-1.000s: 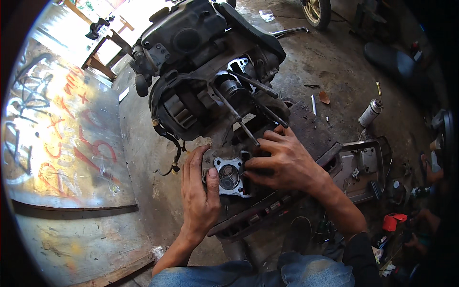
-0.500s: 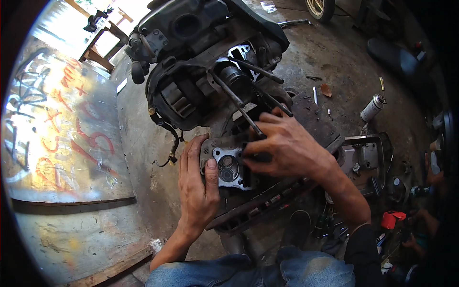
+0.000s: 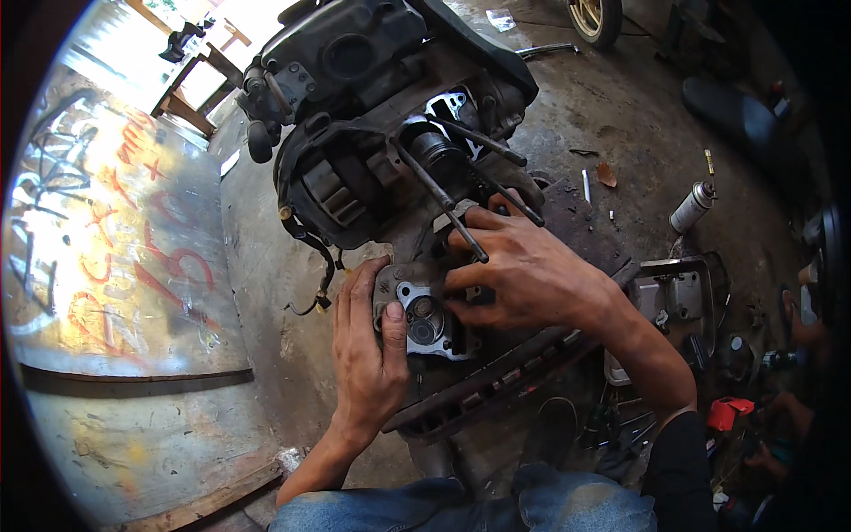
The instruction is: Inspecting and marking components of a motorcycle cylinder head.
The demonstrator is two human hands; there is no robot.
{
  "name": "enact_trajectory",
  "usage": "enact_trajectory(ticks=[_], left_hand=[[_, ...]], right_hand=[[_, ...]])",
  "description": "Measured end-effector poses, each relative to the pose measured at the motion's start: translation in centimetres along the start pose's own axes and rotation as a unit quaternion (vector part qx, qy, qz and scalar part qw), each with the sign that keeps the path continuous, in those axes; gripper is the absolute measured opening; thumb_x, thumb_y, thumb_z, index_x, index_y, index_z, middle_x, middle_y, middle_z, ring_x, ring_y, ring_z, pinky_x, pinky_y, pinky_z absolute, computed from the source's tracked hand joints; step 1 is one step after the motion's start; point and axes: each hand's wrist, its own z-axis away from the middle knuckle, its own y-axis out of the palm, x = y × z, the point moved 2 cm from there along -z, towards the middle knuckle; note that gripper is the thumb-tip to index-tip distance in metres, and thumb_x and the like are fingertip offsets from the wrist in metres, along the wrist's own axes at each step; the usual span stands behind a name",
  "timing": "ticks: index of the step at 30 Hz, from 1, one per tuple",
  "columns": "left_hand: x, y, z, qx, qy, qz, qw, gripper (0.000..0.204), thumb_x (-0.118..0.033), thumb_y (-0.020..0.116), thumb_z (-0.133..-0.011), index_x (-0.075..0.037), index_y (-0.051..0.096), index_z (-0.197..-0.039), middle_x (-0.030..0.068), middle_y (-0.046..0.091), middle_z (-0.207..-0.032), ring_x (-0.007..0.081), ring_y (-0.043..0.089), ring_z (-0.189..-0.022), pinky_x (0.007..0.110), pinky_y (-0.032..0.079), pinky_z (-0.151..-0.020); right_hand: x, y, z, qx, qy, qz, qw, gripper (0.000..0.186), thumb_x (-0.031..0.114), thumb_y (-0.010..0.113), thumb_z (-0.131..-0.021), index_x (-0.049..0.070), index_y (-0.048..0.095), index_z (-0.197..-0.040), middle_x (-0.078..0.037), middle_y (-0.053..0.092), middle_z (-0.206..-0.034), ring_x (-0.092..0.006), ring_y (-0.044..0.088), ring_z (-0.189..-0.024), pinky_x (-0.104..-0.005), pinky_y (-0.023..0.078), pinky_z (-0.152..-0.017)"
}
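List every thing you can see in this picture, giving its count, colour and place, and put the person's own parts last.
cylinder head: one, grey metal, centre, between both hands
engine: one, black and greasy, top centre
long studs: several, dark, running from engine toward hands
spray can: one, white, right on floor
metal tray: one, grey, right of forearm
red item: one, lower right
wheel: one, top edge
left hand: grip on cylinder head
right hand: on cylinder head

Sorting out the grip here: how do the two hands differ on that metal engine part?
The left hand cups the engine part from its left side, thumb laid across its face. The right hand lies flatter over the part's right edge, fingers spread, up among the long studs. Both are bare and touch the part.
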Motion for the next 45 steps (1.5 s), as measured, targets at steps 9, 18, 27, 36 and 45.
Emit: enact_trajectory(ticks=[9, 18, 27, 36, 45], left_hand=[[0.1, 0.3, -0.1, 0.0, -0.001, 0.002, 1.0, 0.048, -0.023, 0.052, -0.115, 0.004, 0.052, -0.154, 0.0255, 0.058, -0.15, 0.0435, 0.055, -0.14, 0.05, 0.039, -0.121], [0.4, 0.1, 0.0, -0.002, 0.006, 0.004, 1.0, 0.049, -0.025, 0.053, -0.114, 0.004, 0.052, -0.154, 0.0254, 0.058, -0.15, 0.0433, 0.055, -0.14, 0.05, 0.04, -0.121], [0.0, 0.2, -0.2, -0.003, 0.002, 0.007, 1.0, 0.048, -0.025, 0.052, -0.115, 0.004, 0.053, -0.153, 0.0254, 0.058, -0.149, 0.0431, 0.056, -0.138, 0.05, 0.04, -0.12], [-0.1, 0.0, -0.2, -0.001, 0.002, -0.005, 1.0, 0.047, -0.023, 0.051, -0.114, 0.005, 0.053, -0.153, 0.0255, 0.058, -0.149, 0.0433, 0.056, -0.139, 0.05, 0.04, -0.12], [0.0, 0.1, -0.2, -0.001, 0.006, -0.005, 1.0, 0.048, -0.023, 0.051, -0.114, 0.005, 0.053, -0.153, 0.0254, 0.058, -0.15, 0.043, 0.056, -0.139, 0.05, 0.04, -0.121]], right_hand=[[-0.6, -0.1, 0.3, 0.029, 0.009, -0.017, 0.999, 0.029, 0.04, 0.084, -0.09, 0.015, 0.086, -0.104, -0.009, 0.069, -0.116, -0.0303, 0.06, -0.132, -0.0728, 0.036, -0.119], [-0.4, -0.3, 0.2, 0.058, 0.026, -0.032, 0.997, 0.028, 0.04, 0.084, -0.092, 0.015, 0.086, -0.106, -0.009, 0.068, -0.112, -0.031, 0.061, -0.131, -0.0753, 0.036, -0.12], [-0.2, -0.4, 0.4, 0.085, 0.04, -0.049, 0.994, 0.031, 0.041, 0.084, -0.092, 0.015, 0.086, -0.109, -0.009, 0.068, -0.113, -0.0294, 0.062, -0.127, -0.0717, 0.039, -0.117], [-0.5, 0.0, 0.7, 0.058, 0.03, -0.044, 0.997, 0.032, 0.042, 0.084, -0.093, 0.015, 0.086, -0.111, -0.007, 0.069, -0.114, -0.0278, 0.062, -0.126, -0.067, 0.039, -0.116], [-0.5, 0.6, 1.6, -0.007, 0.011, -0.039, 0.999, 0.026, 0.039, 0.085, -0.091, 0.016, 0.085, -0.102, -0.005, 0.067, -0.108, -0.0265, 0.063, -0.117, -0.0609, 0.043, -0.107]])
